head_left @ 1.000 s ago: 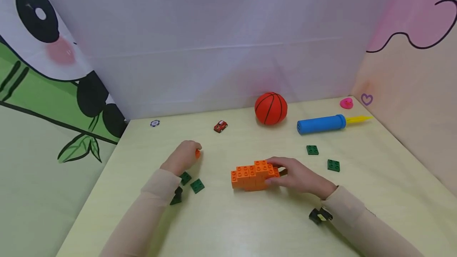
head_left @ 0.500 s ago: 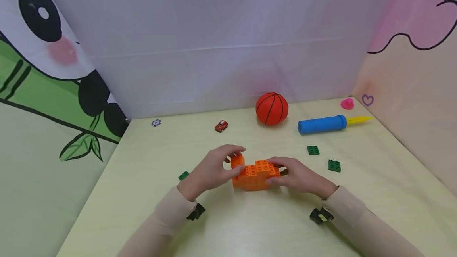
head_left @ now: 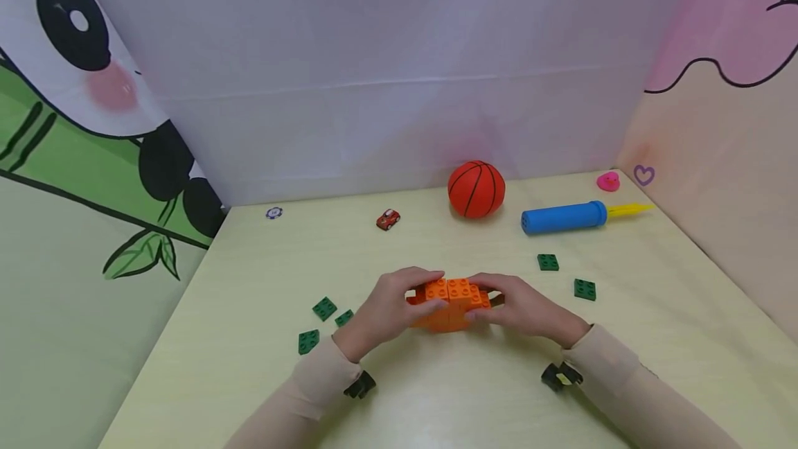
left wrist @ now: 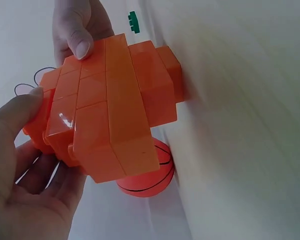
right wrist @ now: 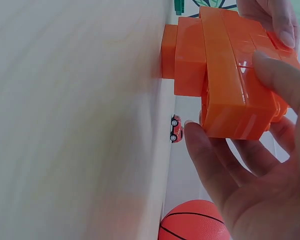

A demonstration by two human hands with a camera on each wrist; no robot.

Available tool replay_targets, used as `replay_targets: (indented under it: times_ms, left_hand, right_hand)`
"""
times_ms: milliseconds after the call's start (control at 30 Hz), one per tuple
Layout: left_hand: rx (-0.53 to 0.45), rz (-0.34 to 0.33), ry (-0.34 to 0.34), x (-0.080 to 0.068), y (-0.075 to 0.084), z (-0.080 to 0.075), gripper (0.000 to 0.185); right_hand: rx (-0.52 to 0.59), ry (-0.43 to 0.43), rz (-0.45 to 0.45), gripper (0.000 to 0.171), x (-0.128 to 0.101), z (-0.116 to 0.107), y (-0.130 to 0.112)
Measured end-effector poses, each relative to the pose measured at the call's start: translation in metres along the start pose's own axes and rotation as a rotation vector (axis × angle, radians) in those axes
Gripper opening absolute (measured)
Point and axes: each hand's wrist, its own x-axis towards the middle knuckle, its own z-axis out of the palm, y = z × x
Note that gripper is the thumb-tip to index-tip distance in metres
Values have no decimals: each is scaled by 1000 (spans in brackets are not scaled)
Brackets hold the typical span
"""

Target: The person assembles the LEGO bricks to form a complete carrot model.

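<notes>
Orange build: a stepped, glossy orange plastic brick build [head_left: 458, 312] stands upright on the pale wood-grain table [head_left: 474, 400], its narrow foot at the tabletop, directly between the left hand [head_left: 389, 307] and the right hand [head_left: 520, 307], touched by both.
Left hand: grips the left end of the orange build, thumb on the near face, fingers around the far side.
Right hand: grips the right end of the orange build the same way, thumb in front, fingers behind.
Green bricks, left: three flat green plastic studded bricks [head_left: 324, 308], grouped left of the orange build, beyond the left hand.
Green bricks, right: two flat green four-stud bricks [head_left: 584, 289], right of the orange build and a little behind it.
Ball: a red-orange ball with black basketball lines [head_left: 476, 189], well behind the orange build.
Car: a small red toy car [head_left: 388, 219], behind the orange build and to its left.
Pump: a blue cylindrical pump with a yellow nozzle [head_left: 564, 217], lying behind the orange build and to its right.
Pink toy: a small pink figure [head_left: 608, 181], farther back and right of the orange build.
</notes>
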Motion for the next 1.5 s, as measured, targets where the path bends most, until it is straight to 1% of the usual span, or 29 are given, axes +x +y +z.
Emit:
replay_targets:
  times_ms: [133, 267, 433, 533, 633, 733, 833, 867, 933, 1000, 1133, 1200, 1233, 1300, 1367, 1433, 1500]
  left_hand:
    - [-24, -20, 7, 0, -1, 2, 46]
    - [-36, -39, -3, 1, 0, 2, 46]
    - [-31, -55, -13, 4, 1, 1, 46]
    - [-20, -53, -25, 4, 0, 0, 47]
    - [-1, -46, -58, 5, 1, -4, 50]
    - [43, -44, -104, 4, 1, -9, 57]
    - [85, -76, -150, -2, 0, -16, 65]
    - [94, -82, -156, -5, -2, -19, 67]
    - [109, -117, -158, -15, -8, -30, 66]
    - [150, -175, -141, -26, -17, -45, 63]
    - [257, -348, -97, -57, -41, -78, 57]
    - [285, -434, -81, -75, -52, -91, 56]
    - [294, -464, -81, -85, -57, -96, 55]
    - [299, -504, -89, -103, -65, -102, 55]
    - [292, -532, -104, -117, -69, -103, 52]
    - [297, -539, -116, -126, -71, -101, 50]
    - [304, -546, -112, -130, -73, -97, 44]
  right_hand:
    - [1, -3, -6, 53, 0, 0, -1]
    - [-6, 0, -14, 54, 0, -1, 0]
    - [-18, 15, -16, 57, 1, -3, 1]
    - [-18, 12, -17, 58, 2, -3, 2]
    - [-17, 2, -27, 57, 2, -3, 1]
    - [-17, -4, -33, 55, 2, -3, -1]
    - [-21, -6, -29, 55, 2, -3, -2]
    - [-20, -8, -26, 56, 2, -3, -3]
    - [-19, -6, -15, 56, 2, -2, -3]
    - [-17, -3, -7, 57, 1, -2, -3]
    - [-10, 4, 6, 58, 0, -2, -2]
    - [-8, -1, 11, 59, -1, -1, -2]
    - [-4, -6, 14, 59, -1, 0, -1]
    - [0, -15, 19, 59, 0, 0, -1]
    - [-2, -15, 19, 59, 0, 0, -1]
    - [-3, -7, 16, 58, 0, 0, -2]
    - [-4, 0, 9, 58, -1, 0, -2]
